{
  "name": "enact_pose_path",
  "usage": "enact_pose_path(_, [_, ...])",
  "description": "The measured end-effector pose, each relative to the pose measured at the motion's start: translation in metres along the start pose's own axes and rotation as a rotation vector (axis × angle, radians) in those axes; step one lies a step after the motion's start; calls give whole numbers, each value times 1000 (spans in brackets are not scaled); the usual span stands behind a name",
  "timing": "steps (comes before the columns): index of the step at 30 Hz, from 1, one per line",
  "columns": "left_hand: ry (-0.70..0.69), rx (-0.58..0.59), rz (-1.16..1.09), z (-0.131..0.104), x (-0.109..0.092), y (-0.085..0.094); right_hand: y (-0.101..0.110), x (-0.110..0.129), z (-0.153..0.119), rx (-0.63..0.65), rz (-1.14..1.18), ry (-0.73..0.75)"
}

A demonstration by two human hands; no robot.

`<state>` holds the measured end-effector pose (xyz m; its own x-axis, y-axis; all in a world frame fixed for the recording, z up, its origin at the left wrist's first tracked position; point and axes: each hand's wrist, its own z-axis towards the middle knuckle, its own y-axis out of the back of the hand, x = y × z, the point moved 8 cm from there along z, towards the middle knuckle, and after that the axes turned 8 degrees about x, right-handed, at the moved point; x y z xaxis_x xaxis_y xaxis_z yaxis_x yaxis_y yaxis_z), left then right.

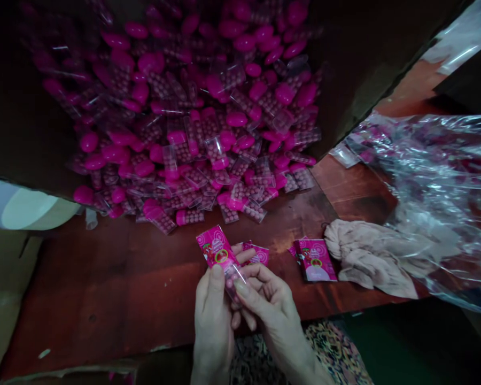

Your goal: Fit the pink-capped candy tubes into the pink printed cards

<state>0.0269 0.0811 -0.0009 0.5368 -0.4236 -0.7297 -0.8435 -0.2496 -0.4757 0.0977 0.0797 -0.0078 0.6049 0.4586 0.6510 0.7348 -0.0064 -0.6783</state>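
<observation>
Near the table's front edge, my left hand (213, 315) grips a pink printed sleeve (217, 247), its thumb pressed on the lower part. Close against it, my right hand (270, 299) pinches a small clear container of pink balls (233, 282) between thumb and fingers. The container's upper end meets the lower end of the sleeve; how far it is inside cannot be made out. Behind the fingers lies another pink packet (260, 255), partly hidden. More pink sleeves (316, 260) lie on the table to the right.
A large heap of pink-capped containers (208, 133) spills from a dark box (356, 69) onto the reddish table (116, 278). To the right are a crumpled beige cloth (369, 256) and clear plastic wrapping (444, 187). A pale bowl (36, 209) is at the left.
</observation>
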Motion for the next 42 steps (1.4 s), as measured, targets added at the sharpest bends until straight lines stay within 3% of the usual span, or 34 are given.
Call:
enact_pose_path(5, [-72, -151, 65, -10, 5, 6, 0, 9, -3, -109, -76, 62])
enact_pose_path(9, [-6, -62, -30, -4, 8, 4, 4, 3, -2, -86, -131, 24])
enact_pose_path(11, [8, -62, -65, -1, 7, 9, 9, 6, -3, -105, -260, 62])
enact_pose_path(14, [-6, -115, -35, 1, 3, 19, 7, 24, -8, -107, -621, 256])
enact_pose_path(17, [8, 21, 8, 2, 1, 10, -11, 42, -15, 0, -950, 488])
enact_pose_path(20, [30, 190, 7, 1, 0, -6, -23, 54, -21, 54, -1098, 632])
enact_pose_path(29, [50, 254, -28, 0, 1, -11, -24, 60, -22, 13, -1168, 743])
enact_pose_path(34, [35, 178, -86, 5, 3, -5, -24, 55, -26, 3, -1195, 810])
enact_pose_path(39, [35, 76, -115, 10, -3, 5, -25, 44, -26, 92, -1234, 795])
enact_pose_path(42, [35, 72, -97, 10, -5, 6, -24, 41, -25, 111, -1239, 812])
